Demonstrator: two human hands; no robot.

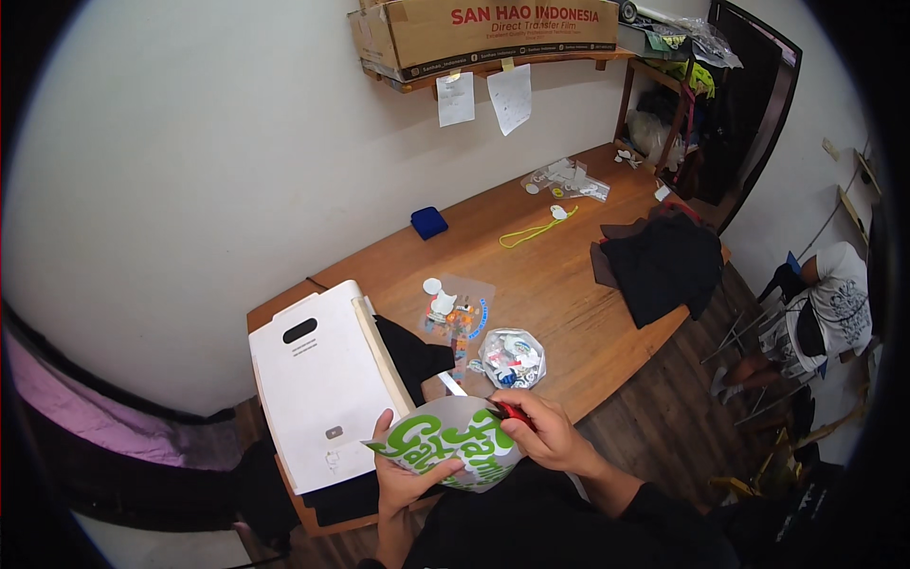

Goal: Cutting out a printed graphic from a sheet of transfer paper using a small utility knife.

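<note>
faces one wooden table, with open wood along its near right edge, and one white machine at left. pinches one clear sheet, green-lettered, between thumb and fingers of left hand, near one bowl; wraps right hand around one red-handled tool.

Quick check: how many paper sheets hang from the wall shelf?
2: a left sheet and a larger right sheet, side by side below the shelf; none seem hidden.
</note>
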